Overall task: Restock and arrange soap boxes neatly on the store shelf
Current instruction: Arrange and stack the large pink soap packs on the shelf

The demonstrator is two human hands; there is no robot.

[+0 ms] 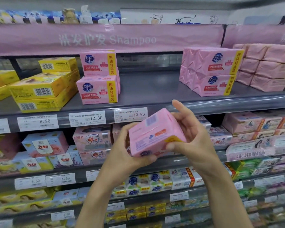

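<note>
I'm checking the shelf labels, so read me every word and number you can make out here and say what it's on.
"洗发护发 Shampoo": pink banner above the shelves.
"超能", "四块特惠装": pink soap packs below it.
"6.90", "12.80", "13.90": price tags on that shelf's edge.
"4.50": lower price tag.
"立白": blue soap boxes.
Print on the tilted pink soap pack: too blurred to read.

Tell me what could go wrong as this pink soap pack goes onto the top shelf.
1. The pink soap pack sits tilted between the left hand and right hand, barcode side up; it may get shelved facing wrong.
2. The left pink stack is two high, its packs not squared up; a nudge while filling the bare shelf gap beside it could topple it.
</note>
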